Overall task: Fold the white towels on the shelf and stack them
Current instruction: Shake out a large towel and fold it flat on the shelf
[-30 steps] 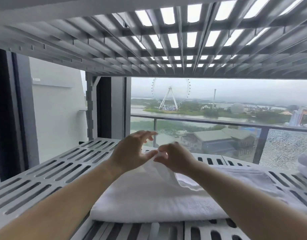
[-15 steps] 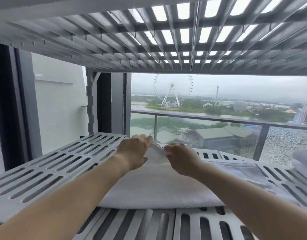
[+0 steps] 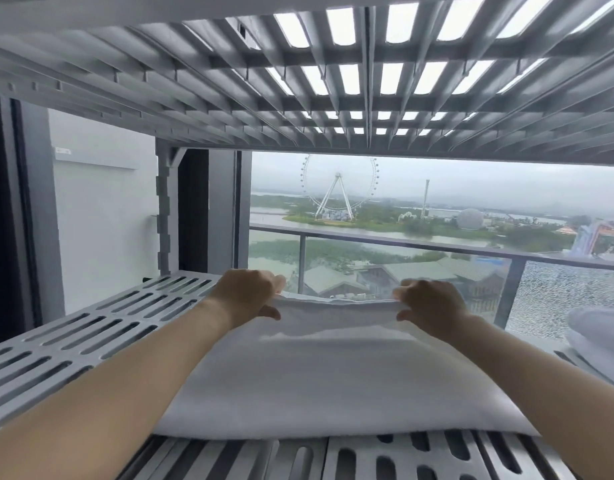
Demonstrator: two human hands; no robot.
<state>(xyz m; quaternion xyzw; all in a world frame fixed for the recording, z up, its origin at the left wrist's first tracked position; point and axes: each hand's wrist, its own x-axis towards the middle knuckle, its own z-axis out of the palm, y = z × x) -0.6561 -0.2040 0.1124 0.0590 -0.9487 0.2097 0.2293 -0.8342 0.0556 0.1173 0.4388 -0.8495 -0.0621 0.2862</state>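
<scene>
Since the earlier frames the two hands, then together at the middle of the white towel, have separated to its far corners. The far edge is now stretched taut between them. The slotted grey shelf lies under the towel and extends to its left and front. A second slotted shelf spans above it. The towel lies in layers, its near edge rounded and its far edge lifted. More white towelling rests to the right of the towel, apart from it. The left hand pinches the far left corner, fingers curled over and thumb beneath. The right hand pinches the far right corner likewise.
</scene>
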